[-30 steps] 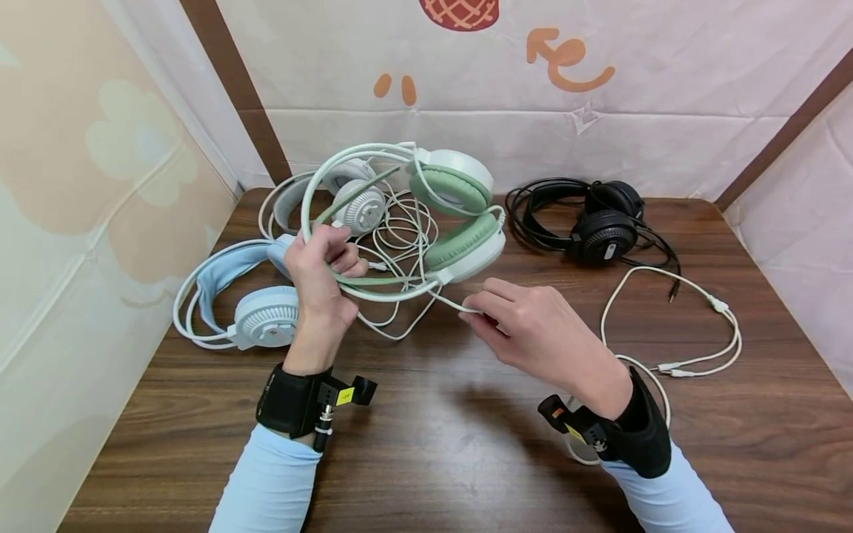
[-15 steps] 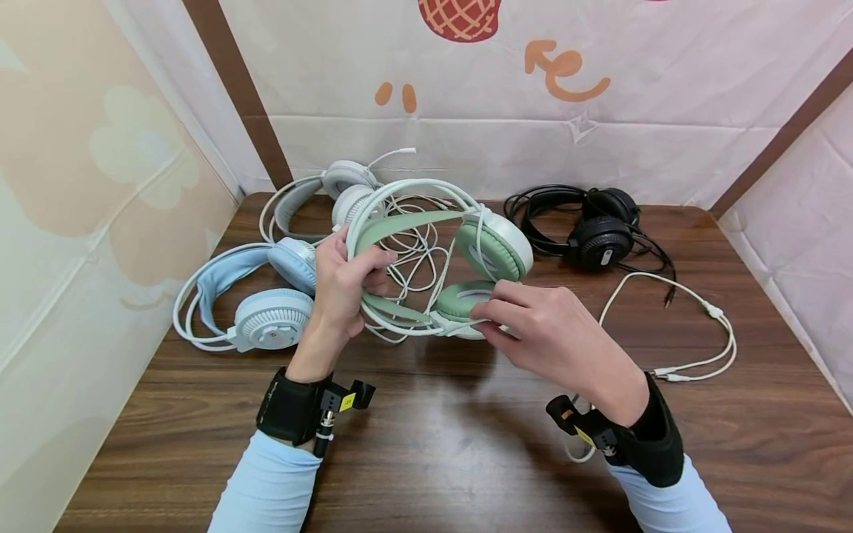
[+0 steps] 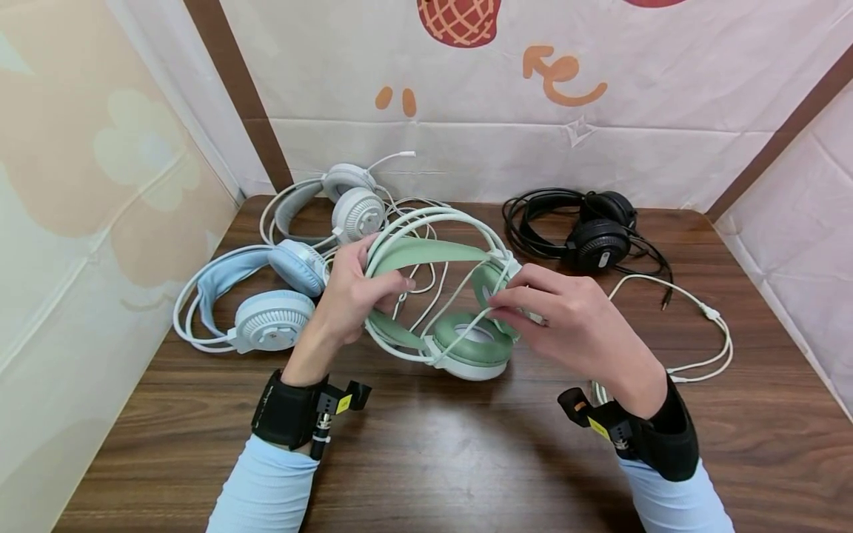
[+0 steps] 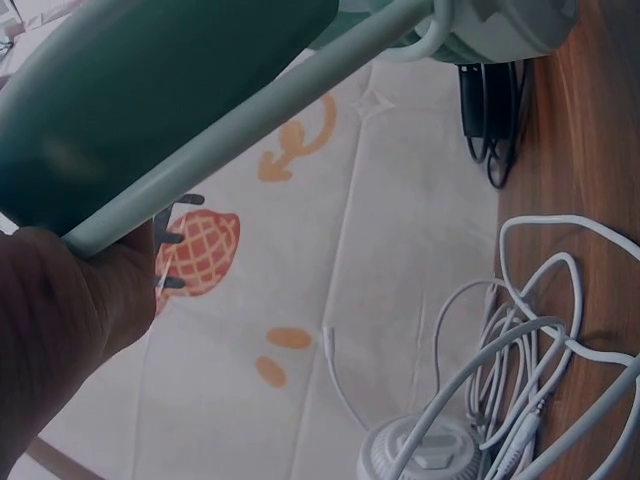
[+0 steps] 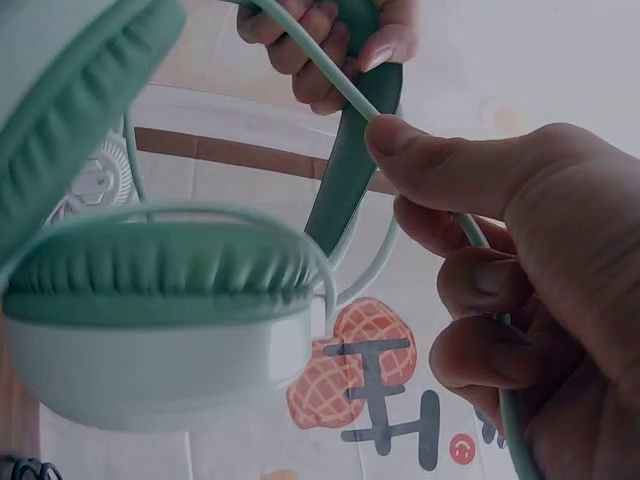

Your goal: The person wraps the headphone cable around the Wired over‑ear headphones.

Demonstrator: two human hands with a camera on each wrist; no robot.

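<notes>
My left hand grips the headband of a pair of white and green headphones, holding them over the table. Their green inner strap spans the band, and the green ear cushions show large in the right wrist view. Between thumb and fingers my right hand pinches the headphones' thin pale cable, which crosses in front of the band and runs on down through the palm. In the left wrist view the green strap and a band tube lie above the left hand.
Light blue headphones lie at the left of the table. Behind them are white-grey headphones with a thin microphone arm and tangled white cables. Black headphones lie back right, and a white cable loops nearer on the right.
The green headphones have swung right and lower, with the left hand moving right and turning. The right hand keeps its pinch on the cable and has moved slightly right, drawing it across the band.
</notes>
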